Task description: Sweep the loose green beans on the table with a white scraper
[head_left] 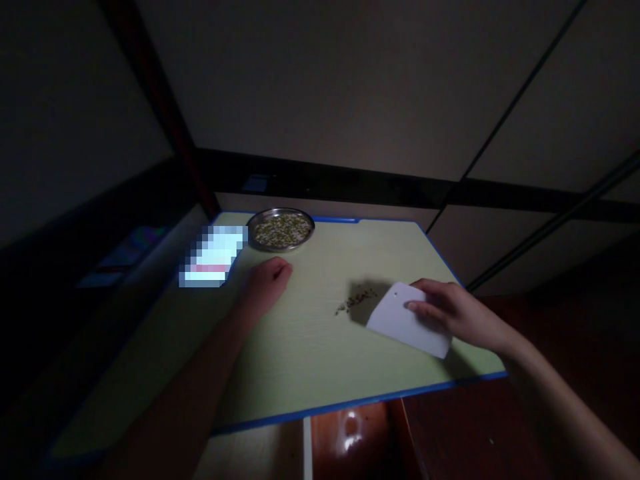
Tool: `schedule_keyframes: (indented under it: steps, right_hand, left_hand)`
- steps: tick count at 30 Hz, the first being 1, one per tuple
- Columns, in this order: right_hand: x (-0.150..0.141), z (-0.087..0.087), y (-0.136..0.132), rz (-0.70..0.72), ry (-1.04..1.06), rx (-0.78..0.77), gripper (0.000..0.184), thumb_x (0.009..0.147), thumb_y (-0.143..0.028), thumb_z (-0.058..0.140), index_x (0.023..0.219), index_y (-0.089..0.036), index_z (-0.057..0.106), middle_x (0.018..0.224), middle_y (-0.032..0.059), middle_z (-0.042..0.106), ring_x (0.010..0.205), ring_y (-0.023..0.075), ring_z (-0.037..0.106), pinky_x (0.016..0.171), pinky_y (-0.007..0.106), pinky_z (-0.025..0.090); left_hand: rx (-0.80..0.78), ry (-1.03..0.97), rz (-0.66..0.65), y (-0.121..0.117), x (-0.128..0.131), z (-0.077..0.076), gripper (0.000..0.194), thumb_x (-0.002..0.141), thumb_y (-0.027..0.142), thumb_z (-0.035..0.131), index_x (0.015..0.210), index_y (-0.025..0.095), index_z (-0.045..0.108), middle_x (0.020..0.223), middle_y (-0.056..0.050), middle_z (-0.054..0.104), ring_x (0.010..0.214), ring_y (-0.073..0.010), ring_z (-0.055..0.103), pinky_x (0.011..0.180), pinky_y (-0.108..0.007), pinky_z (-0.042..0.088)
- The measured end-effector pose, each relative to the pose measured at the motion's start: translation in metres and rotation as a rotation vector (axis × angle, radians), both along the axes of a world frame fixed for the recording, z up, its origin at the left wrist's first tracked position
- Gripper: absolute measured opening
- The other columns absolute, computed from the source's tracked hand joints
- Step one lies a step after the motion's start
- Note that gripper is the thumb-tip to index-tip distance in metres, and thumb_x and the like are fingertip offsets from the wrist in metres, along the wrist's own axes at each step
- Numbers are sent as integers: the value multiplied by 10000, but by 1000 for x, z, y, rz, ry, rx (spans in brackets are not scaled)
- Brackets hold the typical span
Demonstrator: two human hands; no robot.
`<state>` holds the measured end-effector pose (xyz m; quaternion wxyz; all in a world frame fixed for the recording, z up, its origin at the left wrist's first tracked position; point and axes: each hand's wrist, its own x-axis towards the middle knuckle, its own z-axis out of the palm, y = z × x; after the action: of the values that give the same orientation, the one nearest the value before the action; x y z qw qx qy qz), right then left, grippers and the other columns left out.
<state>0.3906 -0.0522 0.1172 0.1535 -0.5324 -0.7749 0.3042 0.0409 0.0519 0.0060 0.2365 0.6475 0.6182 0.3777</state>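
My right hand (445, 310) grips a white plastic dough scraper (407, 319) by its right part, thumb on the near face. The scraper is tilted over the table, its shadow falling to the left. Just left of it lies a loose strip of small dark-greenish beans or seeds (356, 302). Resting on the table at the left, my left hand (270, 283) is closed into a loose fist, with nothing showing in it. Behind that fist stands a round metal plate (253, 241) with a layer of small green and white pieces spread over its bottom.
The pale green table (310, 360) has a blue edge and stands against cabinet panels (325, 93). A bright, pixelated flat rectangle (215, 257) lies at the left side, near the plate. Below the front edge is a reddish-brown glossy surface (350, 433). The room is dim.
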Motion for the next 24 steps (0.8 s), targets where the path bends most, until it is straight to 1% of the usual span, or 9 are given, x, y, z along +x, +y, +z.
schedule_keyframes:
  steps: [2,5,9,12,15,17,19,21,24]
  right_hand:
    - [9,-3,9,-119,-57,111,344,926,-494,516,1028,-181,617,827,55,677,683,164,596,572,267,419]
    - [18,-16,25,-249,-140,219,357,911,-511,516,1035,-189,608,824,70,695,706,196,624,600,284,424]
    - [21,-41,48,-379,-176,243,343,901,-464,525,1090,-191,607,888,101,725,786,234,664,639,291,447]
    - [12,-52,64,-435,-201,236,323,898,-417,534,1117,-194,616,959,117,735,835,239,675,671,289,460]
    - [-7,-58,71,-434,-201,235,301,888,-375,553,1113,-191,632,1004,125,737,876,238,677,709,286,468]
    - [-24,-59,71,-385,-176,219,294,882,-362,564,1111,-193,640,1006,120,739,869,232,678,707,280,469]
    - [-39,-59,68,-326,-142,188,295,884,-372,566,1111,-202,646,983,108,743,823,221,677,670,272,466]
    - [-49,-58,64,-293,-107,180,292,890,-382,562,1110,-210,649,970,98,745,802,214,674,657,269,464]
    - [-56,-54,60,-316,-64,207,296,899,-388,551,1117,-209,642,972,92,745,819,212,672,675,273,465]
  left_hand:
    - [-8,-24,0,-1,1,3,236,789,418,484,674,220,541,542,24,532,571,-155,505,541,-264,345]
    - [-8,-51,-8,-4,3,7,235,788,409,485,657,217,520,538,27,517,560,-150,493,546,-266,346]
    - [-8,-56,-12,-5,3,10,234,792,405,484,659,215,515,539,33,506,553,-145,480,548,-267,341]
    - [-13,-52,-8,-5,2,10,240,797,407,479,660,213,516,545,32,510,557,-145,482,549,-267,341]
    - [-16,-46,-10,-4,2,9,242,800,403,476,656,212,515,545,31,514,553,-144,483,548,-268,342]
    - [-16,-44,-13,-3,2,8,242,802,403,476,662,211,524,544,31,517,551,-144,489,548,-270,346]
    - [-20,-51,-7,-2,2,7,236,803,401,477,677,211,538,541,33,521,544,-144,496,547,-271,352]
    - [-26,-60,-3,-2,1,6,231,803,396,480,682,210,545,541,35,525,536,-142,499,543,-271,356]
    - [-20,-81,0,-1,-1,5,225,800,388,488,681,209,552,541,34,528,534,-139,502,539,-268,359]
